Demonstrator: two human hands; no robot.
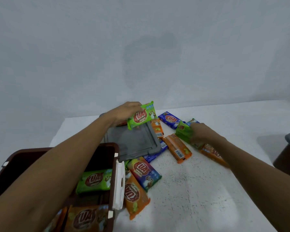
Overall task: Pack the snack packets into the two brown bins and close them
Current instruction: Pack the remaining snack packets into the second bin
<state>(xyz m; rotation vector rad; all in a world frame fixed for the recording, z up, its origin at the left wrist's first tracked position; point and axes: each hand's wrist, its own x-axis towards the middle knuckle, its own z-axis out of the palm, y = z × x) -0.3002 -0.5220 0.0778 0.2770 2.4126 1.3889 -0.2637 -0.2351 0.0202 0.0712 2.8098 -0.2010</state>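
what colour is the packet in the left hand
Bright green packet with a red logo, gripped by the left hand; head view.

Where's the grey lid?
In the head view, the grey lid lies on the table, just beyond the open brown bin, orange packets by its right edge.

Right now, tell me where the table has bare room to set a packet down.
Bare table lies near you, right of the open brown bin and nearer than the orange packets; also far right, between the blue packet and the second bin. Crowded along the grey lid's right and near sides.
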